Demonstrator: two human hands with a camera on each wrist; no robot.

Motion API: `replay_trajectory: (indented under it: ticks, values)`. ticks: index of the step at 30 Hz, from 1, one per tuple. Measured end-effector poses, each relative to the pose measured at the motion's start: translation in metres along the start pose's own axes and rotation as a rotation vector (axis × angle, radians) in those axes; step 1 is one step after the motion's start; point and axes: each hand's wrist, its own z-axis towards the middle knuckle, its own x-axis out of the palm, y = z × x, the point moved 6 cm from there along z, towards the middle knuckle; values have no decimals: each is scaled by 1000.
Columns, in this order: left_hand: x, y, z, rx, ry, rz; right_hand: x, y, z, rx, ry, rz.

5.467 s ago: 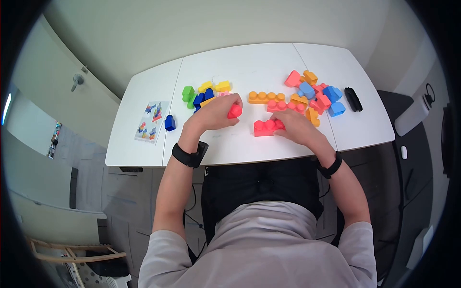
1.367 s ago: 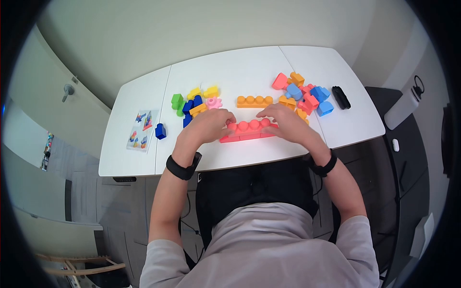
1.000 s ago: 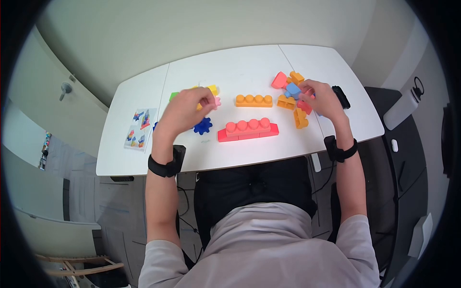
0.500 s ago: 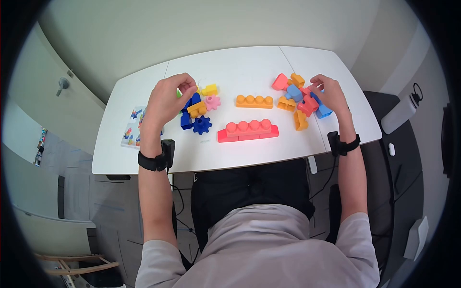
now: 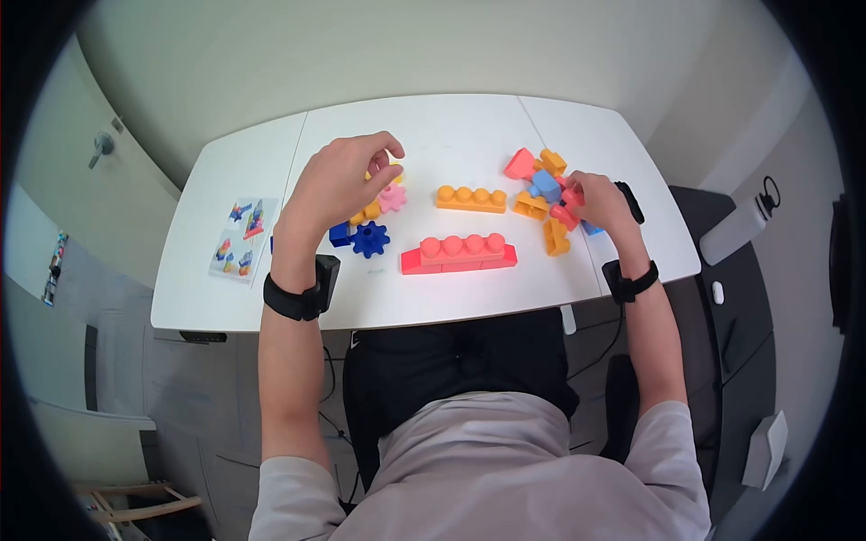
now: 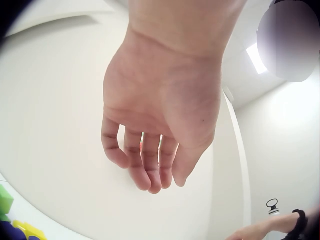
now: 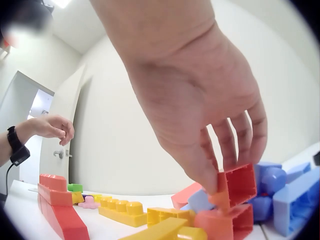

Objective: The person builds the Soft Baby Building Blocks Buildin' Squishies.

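My right hand (image 5: 603,200) reaches into the pile at the table's right side. In the right wrist view its thumb and fingers pinch a red toy building block (image 7: 241,185), hollow side showing, at another red block (image 7: 220,224). My left hand (image 5: 338,176) hovers over the left pile, fingers loosely bent and nothing between them, as the left wrist view (image 6: 150,120) confirms. Between the hands, near the front edge, stands a red block assembly (image 5: 460,254): a four-stud brick on a row of red pieces with sloped ends. Behind it lies an orange four-stud brick (image 5: 471,202).
Left, partly under my hand, are a dark blue gear (image 5: 370,240), a pink gear (image 5: 392,198) and other blocks. A picture sheet (image 5: 244,242) lies farther left. Orange blocks (image 5: 556,237) and a light blue block (image 5: 545,186) surround the right hand. A bottle (image 5: 735,236) stands beyond the table.
Separate red pieces have become one assembly, and both hands have let go of it. The left hand moved over the left pile; the right went to the right pile and took a red block.
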Motion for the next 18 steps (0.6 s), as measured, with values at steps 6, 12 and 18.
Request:
replay_trajectory:
  ticks: [6, 12, 18]
  values:
    - [12, 4, -2, -17, 93, -8, -31, 103, -5, -292, -83, 279]
    - [7, 5, -8, -38, 91, -39, 23, 159, 35, -510, -61, 410]
    - [2, 16, -14, -63, 105, -22, 43, 178, 57, -575, -51, 380]
